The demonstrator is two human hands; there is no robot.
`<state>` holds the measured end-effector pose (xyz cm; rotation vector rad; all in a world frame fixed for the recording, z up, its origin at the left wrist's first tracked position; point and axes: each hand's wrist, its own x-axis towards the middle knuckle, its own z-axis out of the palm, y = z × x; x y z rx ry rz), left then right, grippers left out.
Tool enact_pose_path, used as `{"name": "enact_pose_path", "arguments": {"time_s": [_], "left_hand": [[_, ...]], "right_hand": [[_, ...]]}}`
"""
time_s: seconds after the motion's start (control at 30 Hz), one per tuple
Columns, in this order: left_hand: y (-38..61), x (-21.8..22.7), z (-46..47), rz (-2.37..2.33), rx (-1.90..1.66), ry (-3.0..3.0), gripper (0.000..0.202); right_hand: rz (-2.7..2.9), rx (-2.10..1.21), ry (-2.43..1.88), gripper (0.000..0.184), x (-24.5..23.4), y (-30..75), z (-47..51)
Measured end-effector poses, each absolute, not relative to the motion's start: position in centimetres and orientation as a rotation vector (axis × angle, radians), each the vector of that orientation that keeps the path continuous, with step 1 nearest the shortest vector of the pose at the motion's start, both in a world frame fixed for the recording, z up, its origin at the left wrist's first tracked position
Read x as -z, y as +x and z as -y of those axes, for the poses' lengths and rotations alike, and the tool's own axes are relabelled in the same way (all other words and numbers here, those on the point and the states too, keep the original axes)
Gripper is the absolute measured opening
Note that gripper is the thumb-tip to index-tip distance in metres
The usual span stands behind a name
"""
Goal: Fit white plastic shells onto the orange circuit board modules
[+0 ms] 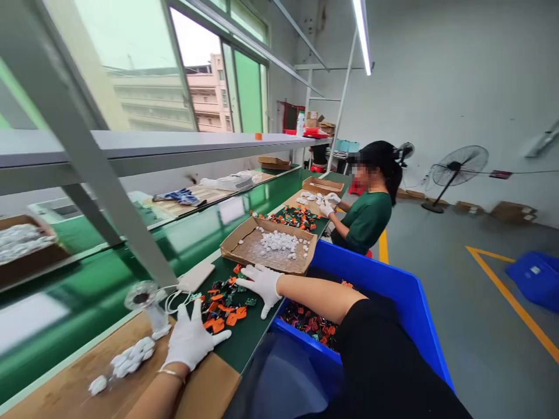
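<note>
My left hand point(190, 336), in a white glove, is spread open at the near left edge of a pile of small orange, black and green parts point(223, 302) on the green table. Across the pile, my right hand point(262, 285), also gloved in white, has its fingers spread over the far side. Neither hand grips anything that I can see. Just beyond the right hand lies a cardboard tray point(236, 247) with small white pieces point(279, 244) in it. A blue bin point(371, 262) under my right forearm holds more orange and dark parts point(312, 323).
White pieces point(133, 358) lie on a cardboard sheet point(87, 401) near a small fan point(146, 302). A slanted metal post point(109, 192) rises at left. Another person point(369, 209) works farther along the table beside a second pile point(297, 216). A green conveyor belt point(192, 233) runs behind.
</note>
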<state>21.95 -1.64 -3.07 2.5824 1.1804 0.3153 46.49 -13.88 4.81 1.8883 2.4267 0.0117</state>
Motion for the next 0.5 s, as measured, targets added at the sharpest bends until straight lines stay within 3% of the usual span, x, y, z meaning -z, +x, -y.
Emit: {"name": "enact_pose_path", "arguments": {"time_s": [0.23, 0.5], "left_hand": [[21.5, 2.7, 1.6, -1.148, -0.247, 2.635, 0.132], [21.6, 3.3, 0.9, -1.029, -0.182, 2.684, 0.128]], "right_hand": [[-2.253, 0.170, 2.253, 0.152, -2.9, 47.3, 14.6], [-2.225, 0.280, 2.231, 0.131, -1.5, 45.8, 13.1]]}}
